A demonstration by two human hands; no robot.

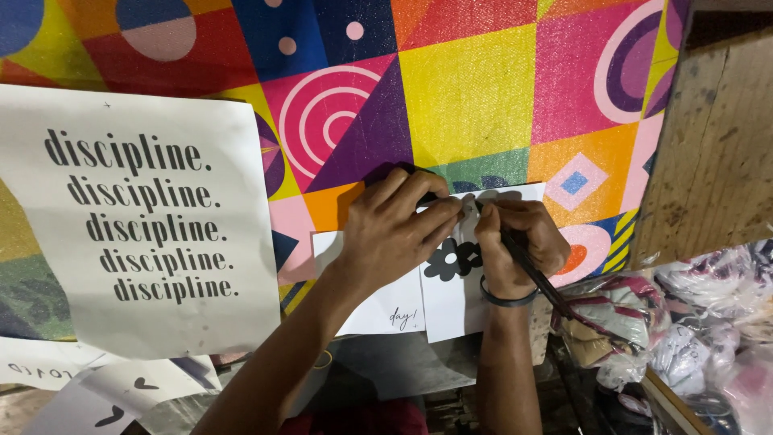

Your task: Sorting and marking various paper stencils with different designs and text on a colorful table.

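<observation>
head view looks down on a worktop (475, 89) covered with a bright sheet of coloured squares, circles and triangles. the left hand (394, 229) lies flat with its fingers (439, 211) spread and pressed on a white card with a black flower (451, 290), pinning it near the top edge. the right hand (515, 242) is just beside it, almost touching at the fingertips, its fingers curled tight around a dark pen-like tool (535, 278) whose tip meets the card's upper edge, close to the left fingertips; the tool's long end slants down past the wrist toward the lower right. a dark band (506, 300) circles the right wrist. the flower card overlaps a second white card (378, 310) that lies under the left forearm and bears a bit of handwriting at its lower corner. well to the left lies a large white poster with black lettering (145, 234), and below it smaller white sheets with black marks (105, 395). at the right stands a rough wooden panel (717, 137), with a heap of clear plastic bags (692, 322) just below it.
</observation>
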